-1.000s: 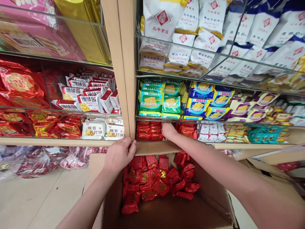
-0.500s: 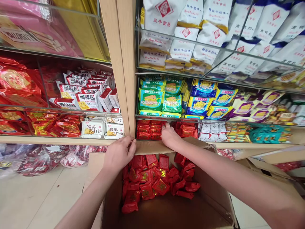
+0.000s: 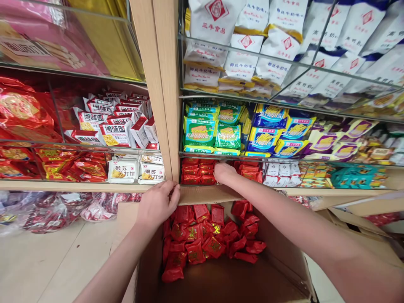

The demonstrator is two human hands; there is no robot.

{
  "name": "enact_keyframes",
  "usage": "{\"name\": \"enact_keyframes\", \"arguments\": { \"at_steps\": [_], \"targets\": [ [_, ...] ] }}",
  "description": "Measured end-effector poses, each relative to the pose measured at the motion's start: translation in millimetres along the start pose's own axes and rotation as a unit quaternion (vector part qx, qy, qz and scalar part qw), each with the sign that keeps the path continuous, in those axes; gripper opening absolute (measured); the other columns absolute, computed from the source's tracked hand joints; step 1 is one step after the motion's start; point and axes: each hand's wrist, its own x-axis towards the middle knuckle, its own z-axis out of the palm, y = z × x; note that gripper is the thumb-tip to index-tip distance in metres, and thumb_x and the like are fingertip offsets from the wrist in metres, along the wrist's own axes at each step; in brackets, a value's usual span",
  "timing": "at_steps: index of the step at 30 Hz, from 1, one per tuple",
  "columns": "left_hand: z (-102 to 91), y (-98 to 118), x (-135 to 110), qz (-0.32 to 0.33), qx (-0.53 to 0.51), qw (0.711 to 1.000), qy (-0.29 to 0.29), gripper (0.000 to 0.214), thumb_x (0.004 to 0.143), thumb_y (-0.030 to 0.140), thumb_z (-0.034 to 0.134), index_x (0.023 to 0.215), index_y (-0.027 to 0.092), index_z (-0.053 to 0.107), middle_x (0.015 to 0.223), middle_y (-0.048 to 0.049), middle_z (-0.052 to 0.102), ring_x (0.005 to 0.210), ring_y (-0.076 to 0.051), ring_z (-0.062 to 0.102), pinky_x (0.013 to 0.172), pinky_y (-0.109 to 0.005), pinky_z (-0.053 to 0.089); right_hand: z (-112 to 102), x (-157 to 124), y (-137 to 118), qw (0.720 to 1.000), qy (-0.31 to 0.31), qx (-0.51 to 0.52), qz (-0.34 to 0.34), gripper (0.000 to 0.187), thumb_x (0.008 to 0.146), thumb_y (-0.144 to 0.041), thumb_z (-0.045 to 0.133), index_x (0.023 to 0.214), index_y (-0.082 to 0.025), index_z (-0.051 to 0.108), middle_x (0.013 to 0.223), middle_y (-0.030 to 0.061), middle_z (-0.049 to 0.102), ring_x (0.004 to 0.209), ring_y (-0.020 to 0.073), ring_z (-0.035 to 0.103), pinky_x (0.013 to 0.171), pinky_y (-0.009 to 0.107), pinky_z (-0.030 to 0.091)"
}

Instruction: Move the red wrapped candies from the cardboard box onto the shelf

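Nearest, loose red packets (image 3: 195, 250) lie at mixed angles in the open cardboard box (image 3: 279, 248), below both hands. The left hand (image 3: 158, 203) looks clamped on the box's far flap (image 3: 206, 195), at its left end. Deeper in, the right hand (image 3: 225, 173) reaches into the bottom shelf (image 3: 331, 193), the nearer hand to the stacked red packets (image 3: 198, 174) just left of it; fingertips hidden, so I cannot tell whether they grip anything

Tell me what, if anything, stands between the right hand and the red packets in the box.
The box has a flap between them, along the bottom shelf's front edge, where the right hand reaches in. Nothing visible covers the red packets themselves.
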Motion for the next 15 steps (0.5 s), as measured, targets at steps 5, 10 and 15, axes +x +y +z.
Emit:
{"name": "enact_keyframes", "arguments": {
  "at_steps": [5,10,15],
  "targets": [
    [1.4,-1.1,-0.6,0.001,-0.001,1.0,0.002,0.03,0.082,0.036,0.03,0.076,0.021,0.054,0.073,-0.0009,0.062,0.07,-0.016,0.057,0.057,-0.025,0.034,-17.6,-78.4,5.6,0.995,0.024,0.012,-0.096,0.025,0.079,-0.027,0.046,0.094,-0.012,0.059,0.1,0.0125,0.057,0.097,0.0228,0.049,0.083,0.032,0.036],
    [1.2,0.2,1.0,-0.006,-0.002,1.0,0.009,0.029,0.082,0.036,0.031,0.076,0.021,0.055,0.073,-0.001,0.062,0.069,-0.016,0.057,0.056,-0.025,0.034,27.8,-159.3,10.4,0.94,-0.007,0.165,-0.298,0.029,0.085,-0.031,0.033,0.088,-0.023,0.061,0.081,0.0041,0.061,0.079,0.0164,0.054,0.075,0.029,0.039],
    [0.1,0.8,2.3,-0.01,0.004,1.0,0.006,0.03,0.082,0.037,0.03,0.075,0.022,0.055,0.072,-0.0007,0.062,0.07,-0.015,0.058,0.057,-0.023,0.034,131.9,-121.1,16.2,0.978,-0.051,0.15,-0.138,0.054,0.072,-0.015,0.048,0.124,-0.011,0.037,0.127,0.0138,0.041,0.116,0.0224,0.036,0.093,0.032,0.031]
  ]
}}
